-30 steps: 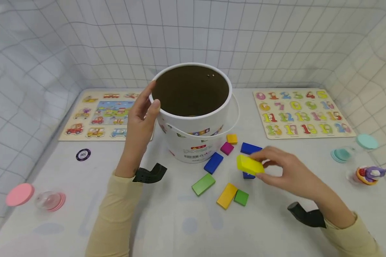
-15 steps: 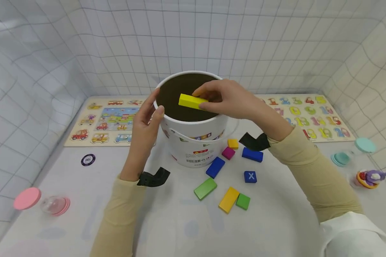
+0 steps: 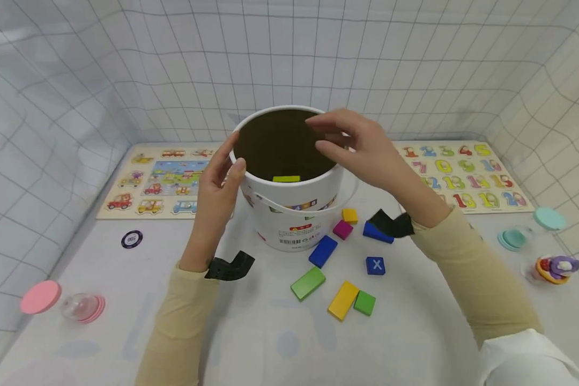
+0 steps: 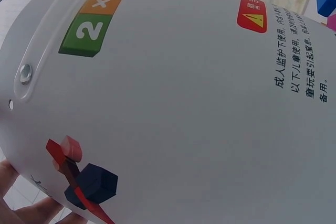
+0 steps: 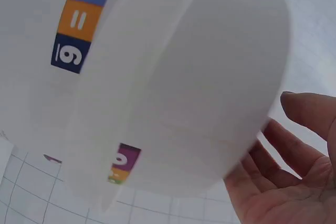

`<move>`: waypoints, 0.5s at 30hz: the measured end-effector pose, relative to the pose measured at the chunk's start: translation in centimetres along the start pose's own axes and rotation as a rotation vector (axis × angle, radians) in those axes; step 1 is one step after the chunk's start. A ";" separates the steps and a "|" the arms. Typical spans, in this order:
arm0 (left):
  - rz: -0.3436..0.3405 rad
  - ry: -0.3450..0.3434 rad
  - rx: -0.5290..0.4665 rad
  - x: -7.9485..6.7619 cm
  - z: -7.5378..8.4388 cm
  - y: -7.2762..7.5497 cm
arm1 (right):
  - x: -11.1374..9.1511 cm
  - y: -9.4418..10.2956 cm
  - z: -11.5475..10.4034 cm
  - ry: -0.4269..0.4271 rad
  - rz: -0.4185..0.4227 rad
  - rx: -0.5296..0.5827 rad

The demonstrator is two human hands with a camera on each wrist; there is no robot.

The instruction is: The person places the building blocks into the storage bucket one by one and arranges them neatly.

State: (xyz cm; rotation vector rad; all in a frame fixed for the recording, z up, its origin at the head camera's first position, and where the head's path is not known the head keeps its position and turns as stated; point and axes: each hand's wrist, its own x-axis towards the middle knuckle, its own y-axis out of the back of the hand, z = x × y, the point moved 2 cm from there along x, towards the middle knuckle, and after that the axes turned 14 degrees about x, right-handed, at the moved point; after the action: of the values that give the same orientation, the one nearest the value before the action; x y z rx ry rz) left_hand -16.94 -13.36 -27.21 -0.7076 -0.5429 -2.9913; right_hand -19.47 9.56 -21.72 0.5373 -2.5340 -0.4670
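A white bucket (image 3: 289, 194) is showing multicoloured prints (image 4: 100, 4), the block inside (image 3: 287, 179) is showing yellow, and white cloth (image 3: 318, 67) is bearing dark gridlines.

Touching the left fingers (image 3: 225, 148), a round white plastic bucket (image 3: 265, 225) looks smooth, softly glossy; its round silver metal rivet (image 4: 25, 74) shines. Below the right fingers (image 3: 336, 120), an oblong blue block (image 3: 323, 252) looks like smoothly painted wood.

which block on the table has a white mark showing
The small square blue block, with a white X on top; no mark shows on the other loose blocks.
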 end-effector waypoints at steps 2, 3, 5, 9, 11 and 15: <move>-0.003 -0.001 -0.004 0.1 0.1 0.0 | -2.4 0.8 -0.6 0.055 0.043 0.012; -0.002 -0.003 -0.002 0.1 0.1 0.0 | -3.7 1.2 -0.8 0.073 0.061 0.007; -0.001 -0.001 0.001 0.1 0.1 0.0 | -6.0 1.9 -0.4 0.093 0.075 -0.016; 0.002 0.006 0.009 0.0 0.1 0.1 | -10.1 2.2 1.6 0.054 -0.011 -0.065; 0.000 0.011 0.005 0.0 0.1 0.1 | -11.8 1.8 3.1 0.005 -0.087 -0.075; 0.003 0.016 0.005 0.0 0.1 0.0 | -14.7 0.0 6.2 -0.155 -0.226 -0.057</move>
State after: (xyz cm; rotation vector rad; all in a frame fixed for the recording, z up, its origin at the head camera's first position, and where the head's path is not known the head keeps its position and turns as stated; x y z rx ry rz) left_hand -16.95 -13.33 -27.16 -0.6830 -0.5476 -2.9888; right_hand -11.14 17.60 -32.66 0.7985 -2.6082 -0.6842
